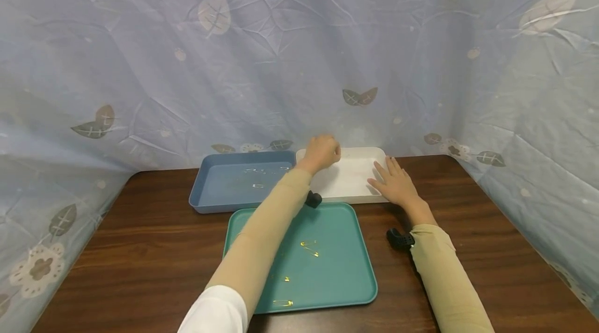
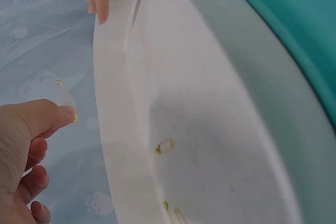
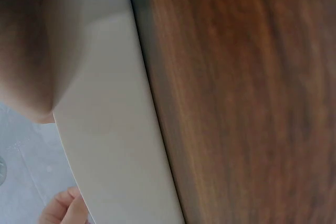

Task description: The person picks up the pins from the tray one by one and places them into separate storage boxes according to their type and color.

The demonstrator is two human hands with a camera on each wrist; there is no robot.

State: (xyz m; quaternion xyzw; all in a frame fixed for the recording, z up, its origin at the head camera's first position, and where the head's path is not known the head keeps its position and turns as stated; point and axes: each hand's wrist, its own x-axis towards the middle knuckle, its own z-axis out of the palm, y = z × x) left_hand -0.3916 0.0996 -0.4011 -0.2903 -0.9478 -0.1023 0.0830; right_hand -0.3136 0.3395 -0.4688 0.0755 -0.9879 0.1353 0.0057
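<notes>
The left hand (image 1: 322, 152) hovers over the white tray (image 1: 348, 184) at its 11 o'clock corner, pinching a gold safety pin (image 2: 65, 100) between thumb and fingers. The right hand (image 1: 395, 183) rests flat, fingers straight, on the tray's 3 o'clock rim. More pins (image 2: 165, 146) lie inside. The teal tray (image 1: 337, 270) sits at 6 o'clock on the table (image 1: 140, 250), the blue tray (image 1: 234, 184) at 9 o'clock.

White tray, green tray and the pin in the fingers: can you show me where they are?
white tray (image 1: 348, 179), head view, its bare floor.
green tray (image 1: 337, 270), head view, its bare floor.
pin (image 2: 64, 95), left wrist view, its thin wire above the left hand's thumb.
</notes>
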